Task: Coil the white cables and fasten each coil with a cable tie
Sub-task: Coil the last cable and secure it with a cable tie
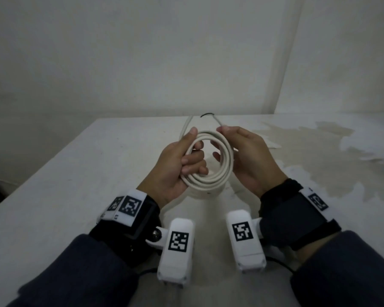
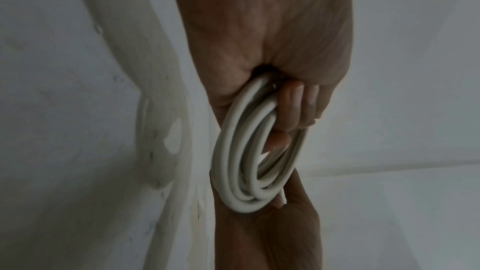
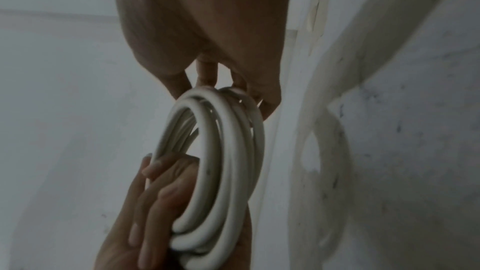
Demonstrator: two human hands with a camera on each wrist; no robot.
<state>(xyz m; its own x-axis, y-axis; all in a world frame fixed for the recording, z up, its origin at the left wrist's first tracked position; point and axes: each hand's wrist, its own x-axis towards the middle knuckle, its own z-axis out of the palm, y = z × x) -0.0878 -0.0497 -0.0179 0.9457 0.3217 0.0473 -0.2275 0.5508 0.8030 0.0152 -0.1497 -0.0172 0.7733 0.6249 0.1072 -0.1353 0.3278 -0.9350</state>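
Note:
Both hands hold a white cable coil [image 1: 225,165] of several loops upright above the table, between them. My left hand [image 1: 186,159] grips the coil's left side, fingers curled through the ring [image 2: 233,151] and thumb along its top. My right hand [image 1: 225,140] pinches the right side, thumb at the top rim and fingers behind the loops [image 3: 223,161]. From the coil a cable tail [image 1: 217,121] runs to the table's far edge. A short black piece [image 1: 206,114] lies at that edge. I cannot tell whether it is a tie.
The white table [image 1: 53,185] is stained and peeling on its right half [image 1: 319,147]. More white cable [image 1: 205,193] lies on the table under the coil, with strands trailing toward both wrists. A second strand [image 1: 185,127] runs to the far edge. Bare walls stand behind.

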